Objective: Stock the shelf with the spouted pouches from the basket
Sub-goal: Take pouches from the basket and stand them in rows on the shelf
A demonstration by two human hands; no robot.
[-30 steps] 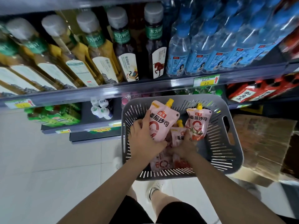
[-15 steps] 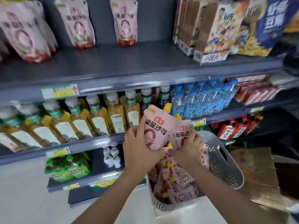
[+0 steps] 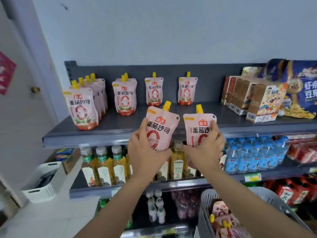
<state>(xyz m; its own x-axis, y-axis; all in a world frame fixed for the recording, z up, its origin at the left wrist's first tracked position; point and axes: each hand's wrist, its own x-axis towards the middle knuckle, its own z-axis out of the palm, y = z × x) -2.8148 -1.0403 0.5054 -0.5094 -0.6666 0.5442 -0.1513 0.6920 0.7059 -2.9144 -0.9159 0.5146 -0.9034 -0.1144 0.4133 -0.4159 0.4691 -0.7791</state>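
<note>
Left hand (image 3: 145, 152) is gripping one pink pouch (image 3: 160, 131) and right hand (image 3: 205, 150) is gripping another pouch (image 3: 199, 129), both upright before the top shelf (image 3: 120, 124), basket (image 3: 205, 205) below right.

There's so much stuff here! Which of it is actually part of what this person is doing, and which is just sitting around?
Part of the job:
left hand gripping the left pouch
right hand gripping the right pouch
shelved pouches on the top shelf
grey basket holding spare pouches

Just sitting around:
tea bottles
water bottles
snack boxes
blue snack bags
white crate
</note>
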